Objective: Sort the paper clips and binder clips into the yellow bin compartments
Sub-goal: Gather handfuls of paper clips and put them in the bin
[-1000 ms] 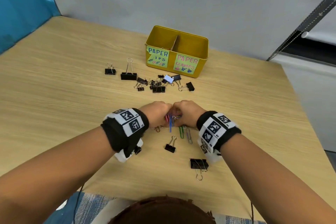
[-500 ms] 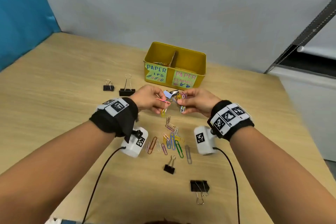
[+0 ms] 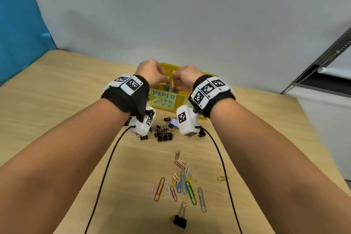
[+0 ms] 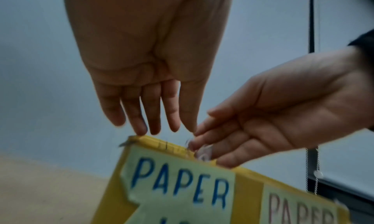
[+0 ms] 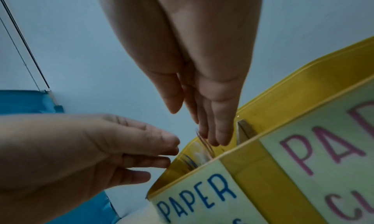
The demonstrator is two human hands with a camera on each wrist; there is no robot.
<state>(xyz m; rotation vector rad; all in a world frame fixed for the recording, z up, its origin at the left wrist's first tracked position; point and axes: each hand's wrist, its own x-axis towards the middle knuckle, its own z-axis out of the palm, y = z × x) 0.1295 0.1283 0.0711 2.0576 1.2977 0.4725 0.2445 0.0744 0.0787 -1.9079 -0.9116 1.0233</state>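
Observation:
The yellow bin (image 3: 182, 99) stands at the back of the table, its left compartment labelled PAPER in blue. Both hands hover over that compartment. My left hand (image 3: 153, 72) points its straight fingers (image 4: 153, 115) down at the rim. Beside it, my right hand (image 3: 187, 78) also has straight fingers (image 5: 210, 123). Blurred paper clips (image 5: 204, 146) drop from the fingertips into the left compartment, near the divider (image 5: 244, 130). Several coloured paper clips (image 3: 180, 182) lie on the table in front of me. A heap of black binder clips (image 3: 164, 134) lies just before the bin.
One black binder clip (image 3: 180, 218) sits near the table's front edge. A stray yellow paper clip (image 3: 222, 178) lies to the right. Black cables run from the wrist cameras back along both arms. A grey wall rises behind the bin.
Both hands lifted a bunch of paper clips off the table pile, carried it forward to the bin, and straightened their fingers; the clips are falling in.

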